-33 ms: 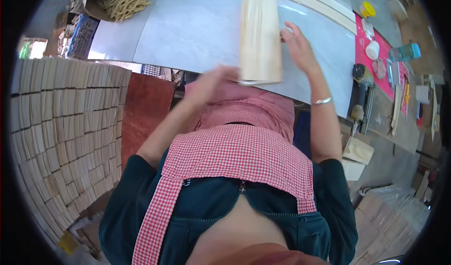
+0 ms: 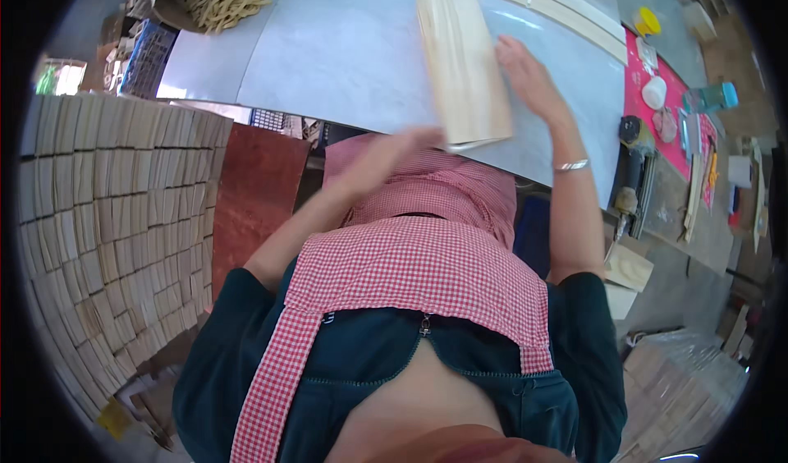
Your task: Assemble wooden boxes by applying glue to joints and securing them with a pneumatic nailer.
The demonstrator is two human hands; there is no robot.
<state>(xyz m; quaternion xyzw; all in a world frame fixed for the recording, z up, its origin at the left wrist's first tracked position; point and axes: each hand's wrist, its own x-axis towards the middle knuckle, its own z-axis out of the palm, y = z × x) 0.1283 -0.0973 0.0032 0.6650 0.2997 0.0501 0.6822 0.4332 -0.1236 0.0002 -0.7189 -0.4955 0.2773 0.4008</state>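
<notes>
Touching wood (image 2: pixel 465 65) perhaps, right hand (image 2: pixel 532 79) half-open.

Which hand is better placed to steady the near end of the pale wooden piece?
Left, probably: the left hand, though blurred, is at the near left corner of the pale wooden piece. The right hand is beside its right edge, farther up.

Pale table (image 2: pixel 345 61), wood stack (image 2: pixel 465 65) (askew), long strips (image 2: pixel 574 18)

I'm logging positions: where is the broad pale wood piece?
In the head view, the broad wood piece is on the tabletop, right of upper centre, its near end by the left hand, the right hand beside it.
</notes>
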